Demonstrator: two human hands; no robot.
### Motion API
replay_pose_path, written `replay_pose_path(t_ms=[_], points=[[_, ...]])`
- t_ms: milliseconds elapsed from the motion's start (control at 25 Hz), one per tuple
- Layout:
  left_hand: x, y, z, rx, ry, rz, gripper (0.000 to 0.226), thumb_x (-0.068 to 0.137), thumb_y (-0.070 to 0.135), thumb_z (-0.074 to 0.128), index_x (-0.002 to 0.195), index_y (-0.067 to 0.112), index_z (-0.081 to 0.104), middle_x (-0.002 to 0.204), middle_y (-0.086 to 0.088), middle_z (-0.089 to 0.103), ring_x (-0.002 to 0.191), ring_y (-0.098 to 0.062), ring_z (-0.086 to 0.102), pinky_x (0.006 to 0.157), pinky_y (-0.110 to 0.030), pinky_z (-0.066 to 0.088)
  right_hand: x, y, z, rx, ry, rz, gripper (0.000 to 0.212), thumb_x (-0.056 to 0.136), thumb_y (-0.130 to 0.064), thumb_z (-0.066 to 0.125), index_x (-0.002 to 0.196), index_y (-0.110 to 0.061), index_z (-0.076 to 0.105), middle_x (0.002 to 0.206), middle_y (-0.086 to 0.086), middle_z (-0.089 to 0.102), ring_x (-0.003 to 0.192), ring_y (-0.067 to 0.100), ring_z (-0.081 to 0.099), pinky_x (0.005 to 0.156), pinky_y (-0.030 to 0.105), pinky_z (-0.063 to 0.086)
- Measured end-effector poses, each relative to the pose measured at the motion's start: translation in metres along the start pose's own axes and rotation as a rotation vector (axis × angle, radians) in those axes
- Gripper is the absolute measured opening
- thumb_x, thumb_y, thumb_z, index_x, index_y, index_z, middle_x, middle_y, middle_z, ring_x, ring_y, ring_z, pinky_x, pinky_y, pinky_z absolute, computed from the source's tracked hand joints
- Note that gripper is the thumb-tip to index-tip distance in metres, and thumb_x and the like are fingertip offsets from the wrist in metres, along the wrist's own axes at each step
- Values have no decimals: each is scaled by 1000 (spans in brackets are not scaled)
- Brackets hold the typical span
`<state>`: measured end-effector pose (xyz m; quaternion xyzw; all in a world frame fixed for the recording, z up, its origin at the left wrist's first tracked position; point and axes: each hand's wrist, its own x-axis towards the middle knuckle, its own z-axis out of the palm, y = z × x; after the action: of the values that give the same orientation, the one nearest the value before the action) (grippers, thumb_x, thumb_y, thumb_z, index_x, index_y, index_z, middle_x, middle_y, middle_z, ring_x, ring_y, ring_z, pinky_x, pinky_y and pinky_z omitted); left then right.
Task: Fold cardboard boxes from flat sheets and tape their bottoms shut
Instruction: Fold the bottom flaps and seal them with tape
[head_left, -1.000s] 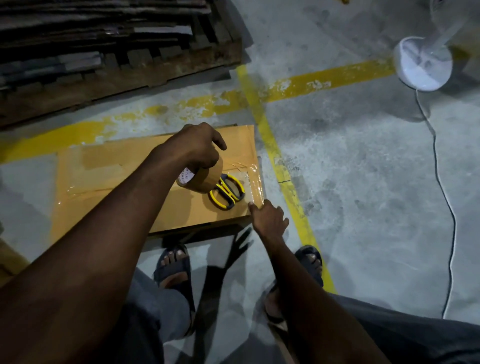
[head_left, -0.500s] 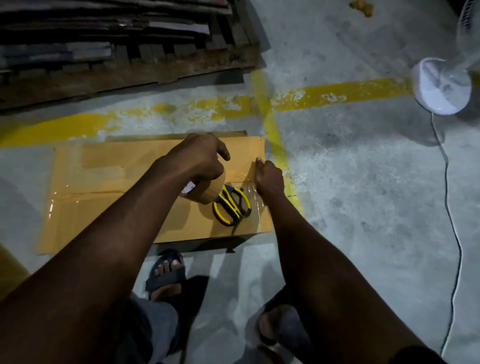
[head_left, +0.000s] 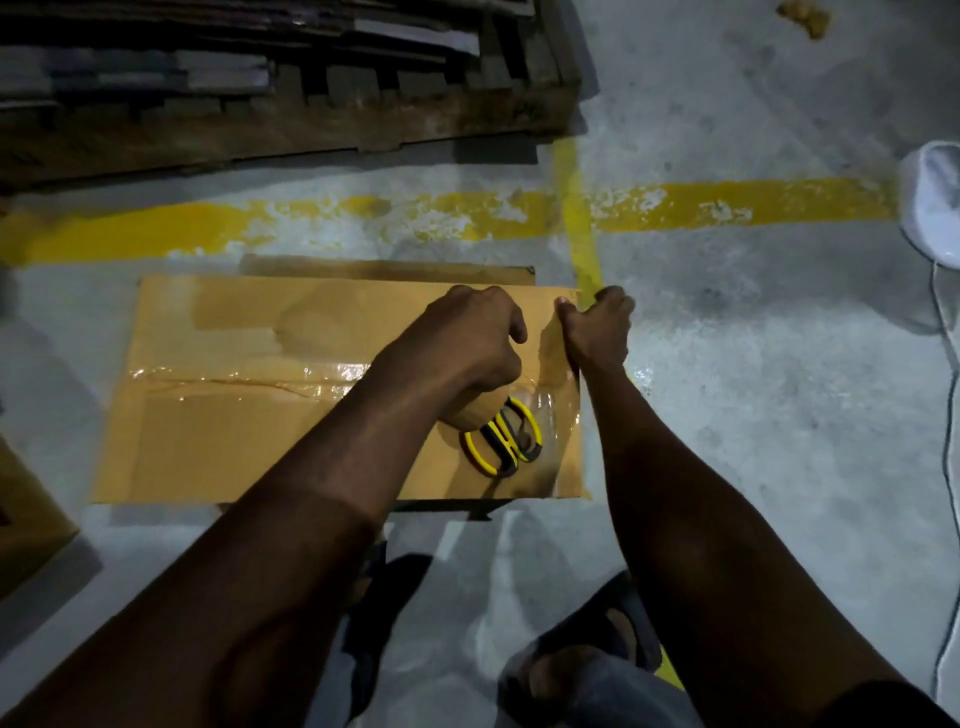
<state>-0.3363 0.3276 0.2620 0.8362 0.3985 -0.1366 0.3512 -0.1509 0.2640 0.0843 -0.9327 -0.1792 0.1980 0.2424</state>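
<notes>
A brown cardboard box (head_left: 218, 431) stands on the concrete floor with its taped bottom facing up; clear tape runs along the middle seam. My left hand (head_left: 467, 343) grips a brown tape roll (head_left: 475, 410) resting on the box's right part, mostly hidden under the hand. Yellow-handled scissors (head_left: 501, 441) lie beside the roll. My right hand (head_left: 595, 327) is curled over the box's far right edge, thumb on top, fingers down the side.
A wooden pallet (head_left: 291, 119) with flat cardboard sheets lies beyond the box. Yellow floor lines (head_left: 727, 205) cross the concrete. A white fan base (head_left: 935, 202) and its cable (head_left: 948, 467) are at the right. Another box corner (head_left: 26, 519) sits at the left. My sandalled feet are below.
My right hand has moved from the box's near right corner along the right edge to its far corner. My left hand stays on the tape roll.
</notes>
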Motion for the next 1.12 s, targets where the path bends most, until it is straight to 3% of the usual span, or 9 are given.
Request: replay_pose_path(t_ms=[80,200,400,520,640,800,880,1000,1120], points=[[0,1,0,-4,12,4,51,75,9,58,120,34,63,134,-8,51,120,-27,51,81,-26,41,17,2,-7,-96,-76,-145,68,85,-48,66,142,-19,40,148,8,37,133,37,37,100,56,38],[-2,1,-1,-7,-3,-2,50,76,10,58,119,34,63,133,-6,52,117,-25,53,81,-27,42,28,-1,-14,-222,-220,-207,54,90,-48,59,139,-29,49,146,4,47,137,34,35,104,54,31],[-5,5,-3,-3,-9,-2,52,76,7,59,121,34,62,135,-7,50,120,-26,50,81,-28,41,-2,-1,8,-152,0,-122,33,95,-43,52,117,-23,65,116,14,66,117,37,55,94,46,43],[-7,8,-3,14,-16,10,52,76,7,60,121,33,62,136,-7,50,121,-26,49,82,-28,40,-11,-5,15,-58,79,20,32,96,-41,54,115,-19,67,115,15,66,112,36,58,89,42,47],[-11,11,-8,27,-2,15,52,77,6,61,122,31,62,137,-6,50,123,-25,47,83,-28,40,-13,-7,10,-162,93,49,41,95,-48,54,113,-13,67,114,15,65,110,36,60,89,44,49],[-22,17,-18,48,40,33,52,79,4,61,123,30,63,137,-7,50,118,-26,52,81,-28,44,-30,18,-10,-215,-86,-81,51,100,-52,40,100,-7,65,108,22,65,106,41,61,85,44,50],[-27,18,-23,62,50,30,52,77,4,61,121,32,63,137,-8,49,117,-28,53,79,-29,43,-55,43,-22,-193,-191,-206,52,101,-50,36,83,-10,64,95,23,68,97,40,63,77,39,47],[-37,23,-31,103,46,30,55,76,3,58,120,36,63,140,-10,47,118,-31,53,78,-29,43,-109,92,-36,-180,-345,-217,53,95,-57,31,70,-20,59,93,16,69,95,36,62,76,38,45],[-46,31,-35,129,47,29,59,77,-1,55,122,36,62,141,-12,47,109,-32,57,71,-27,44,-154,129,-46,-187,-436,-268,47,84,-67,40,84,-30,68,106,6,70,104,30,61,82,39,49]])
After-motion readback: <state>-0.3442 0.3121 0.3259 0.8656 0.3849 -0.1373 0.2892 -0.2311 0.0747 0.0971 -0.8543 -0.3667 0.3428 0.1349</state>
